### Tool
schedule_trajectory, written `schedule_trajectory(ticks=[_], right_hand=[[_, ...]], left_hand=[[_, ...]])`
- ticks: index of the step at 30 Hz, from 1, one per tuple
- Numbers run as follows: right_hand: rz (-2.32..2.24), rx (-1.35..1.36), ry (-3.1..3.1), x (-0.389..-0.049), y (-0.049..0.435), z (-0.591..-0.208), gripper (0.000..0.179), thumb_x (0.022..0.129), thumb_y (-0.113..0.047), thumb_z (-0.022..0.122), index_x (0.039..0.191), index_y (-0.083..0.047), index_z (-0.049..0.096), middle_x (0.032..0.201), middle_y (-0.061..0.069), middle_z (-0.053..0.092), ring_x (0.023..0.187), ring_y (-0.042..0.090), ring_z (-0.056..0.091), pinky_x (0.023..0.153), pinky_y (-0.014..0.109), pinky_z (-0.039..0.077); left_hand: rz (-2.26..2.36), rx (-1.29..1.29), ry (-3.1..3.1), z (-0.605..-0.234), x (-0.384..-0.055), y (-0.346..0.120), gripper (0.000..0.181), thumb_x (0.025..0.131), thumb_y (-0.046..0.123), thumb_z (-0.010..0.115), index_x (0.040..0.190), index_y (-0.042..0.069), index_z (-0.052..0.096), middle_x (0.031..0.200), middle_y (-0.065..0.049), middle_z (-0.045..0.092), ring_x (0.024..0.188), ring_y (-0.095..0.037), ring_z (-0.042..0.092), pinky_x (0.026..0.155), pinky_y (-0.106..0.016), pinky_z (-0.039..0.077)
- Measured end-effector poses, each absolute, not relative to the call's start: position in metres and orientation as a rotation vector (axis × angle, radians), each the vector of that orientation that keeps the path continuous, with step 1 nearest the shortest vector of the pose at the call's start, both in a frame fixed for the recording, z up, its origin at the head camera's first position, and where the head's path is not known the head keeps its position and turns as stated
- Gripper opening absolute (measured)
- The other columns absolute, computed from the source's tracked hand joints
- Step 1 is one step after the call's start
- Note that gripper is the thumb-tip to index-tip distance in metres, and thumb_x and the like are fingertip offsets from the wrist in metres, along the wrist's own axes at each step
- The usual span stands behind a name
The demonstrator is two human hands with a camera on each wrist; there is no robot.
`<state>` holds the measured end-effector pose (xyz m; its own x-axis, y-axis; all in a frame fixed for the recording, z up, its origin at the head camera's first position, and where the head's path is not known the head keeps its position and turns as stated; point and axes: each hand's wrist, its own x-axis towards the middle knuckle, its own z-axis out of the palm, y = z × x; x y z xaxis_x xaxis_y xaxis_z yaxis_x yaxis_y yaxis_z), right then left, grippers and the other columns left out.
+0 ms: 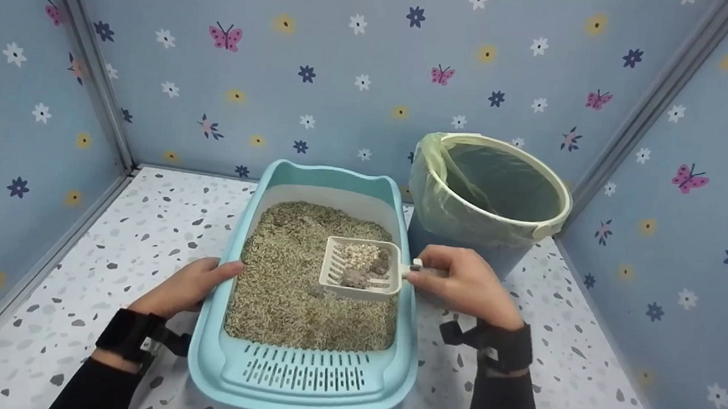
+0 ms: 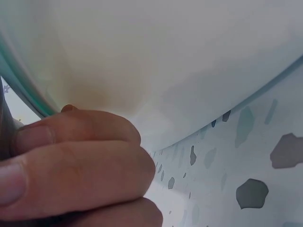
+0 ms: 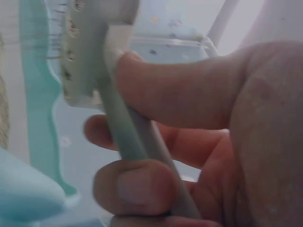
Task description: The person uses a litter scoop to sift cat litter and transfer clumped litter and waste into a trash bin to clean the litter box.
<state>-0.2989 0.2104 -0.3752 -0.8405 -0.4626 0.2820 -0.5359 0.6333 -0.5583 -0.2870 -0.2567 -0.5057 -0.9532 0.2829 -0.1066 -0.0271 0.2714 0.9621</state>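
Note:
A blue litter box (image 1: 301, 403) full of pellet litter (image 1: 290, 276) stands on the speckled surface. My left hand (image 1: 185, 287) grips its left rim, thumb over the edge; in the left wrist view the curled fingers (image 2: 90, 165) lie beneath the rim against the white outer wall (image 2: 156, 61). My right hand (image 1: 466, 283) holds a white slotted litter scoop (image 1: 330, 260) by its handle (image 3: 137, 137), fingers wrapped round it. Above the right part of the litter, the scoop carries greyish clumps (image 1: 359, 279) and some pale pellets (image 1: 361, 255).
Behind my right hand stands a bin (image 1: 422, 230) with a pale rim and a translucent greenish liner (image 1: 431, 183). Blue patterned walls (image 1: 360, 59) enclose the back and both sides. Perforated slots (image 1: 303, 375) run across the litter box's front ledge.

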Motion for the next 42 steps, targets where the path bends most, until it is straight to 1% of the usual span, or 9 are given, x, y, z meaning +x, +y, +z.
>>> schedule_trajectory(ticks=[6,11,18,23,25,28,33,38,42], right_hand=[[0.980,0.951,-2.802,-0.300,0.194,-0.380,0.018,0.100,-0.048,0.083,0.099,-0.031,0.077,0.070,-0.016,0.059,0.062,0.008,0.054,0.064,0.035,0.049],[1.019,0.871,-2.754,-0.299,0.204,-0.378,0.014,0.096,-0.036,0.090,0.092,-0.032,0.077,0.074,-0.015,0.064,0.066,0.010,0.057,0.067,0.033,0.050],[0.988,0.965,-2.778,-0.304,0.199,-0.377,0.019,0.099,-0.049,0.084,0.097,-0.032,0.077,0.070,-0.015,0.060,0.064,0.010,0.056,0.065,0.034,0.050],[1.065,0.912,-2.766,-0.303,0.212,-0.379,0.019,0.096,-0.043,0.088,0.089,-0.033,0.075,0.072,-0.013,0.061,0.065,0.012,0.057,0.064,0.032,0.049],[1.045,0.935,-2.777,-0.305,0.209,-0.380,0.019,0.098,-0.046,0.086,0.091,-0.033,0.075,0.073,-0.013,0.060,0.066,0.011,0.056,0.065,0.033,0.049],[1.019,0.943,-2.777,-0.306,0.207,-0.381,0.019,0.099,-0.049,0.084,0.093,-0.034,0.075,0.073,-0.015,0.060,0.066,0.010,0.056,0.066,0.034,0.048],[1.080,0.899,-2.749,-0.304,0.220,-0.380,0.018,0.097,-0.042,0.088,0.089,-0.033,0.075,0.073,-0.014,0.061,0.067,0.012,0.057,0.067,0.032,0.048],[1.004,0.935,-2.777,-0.305,0.203,-0.382,0.019,0.099,-0.048,0.085,0.095,-0.032,0.076,0.073,-0.016,0.061,0.066,0.010,0.057,0.066,0.034,0.049],[0.996,0.921,-2.777,-0.304,0.209,-0.379,0.019,0.098,-0.046,0.086,0.091,-0.032,0.074,0.073,-0.015,0.060,0.067,0.011,0.057,0.066,0.033,0.048]], left_hand=[[1.712,0.213,2.298,-0.506,-0.287,-0.257,0.059,0.117,0.048,0.054,0.119,-0.010,0.060,0.086,-0.012,0.072,0.056,-0.010,0.058,0.052,-0.027,0.055],[1.703,0.199,2.326,-0.504,-0.287,-0.257,0.060,0.116,0.051,0.056,0.120,-0.009,0.061,0.088,-0.012,0.072,0.059,-0.012,0.060,0.054,-0.028,0.057],[1.665,0.159,2.352,-0.501,-0.288,-0.257,0.059,0.116,0.052,0.055,0.116,-0.007,0.061,0.081,-0.005,0.065,0.055,-0.008,0.050,0.050,-0.025,0.049],[1.714,0.193,2.309,-0.500,-0.292,-0.257,0.063,0.116,0.049,0.055,0.127,-0.013,0.058,0.096,-0.016,0.075,0.070,-0.019,0.073,0.066,-0.037,0.067],[1.742,0.207,2.276,-0.501,-0.293,-0.257,0.064,0.116,0.047,0.055,0.132,-0.016,0.057,0.102,-0.021,0.077,0.079,-0.027,0.079,0.074,-0.043,0.070],[1.763,0.234,2.242,-0.503,-0.292,-0.257,0.065,0.117,0.044,0.054,0.134,-0.018,0.056,0.105,-0.024,0.077,0.084,-0.031,0.081,0.078,-0.046,0.070],[1.733,0.231,2.279,-0.502,-0.291,-0.257,0.063,0.118,0.045,0.053,0.131,-0.016,0.057,0.100,-0.021,0.077,0.075,-0.025,0.077,0.070,-0.041,0.069],[1.700,0.190,2.316,-0.503,-0.290,-0.259,0.060,0.117,0.047,0.054,0.128,-0.012,0.059,0.095,-0.017,0.075,0.063,-0.014,0.067,0.058,-0.031,0.062],[1.699,0.205,2.313,-0.503,-0.291,-0.259,0.061,0.117,0.048,0.054,0.127,-0.012,0.060,0.094,-0.017,0.075,0.062,-0.015,0.067,0.059,-0.032,0.063]])
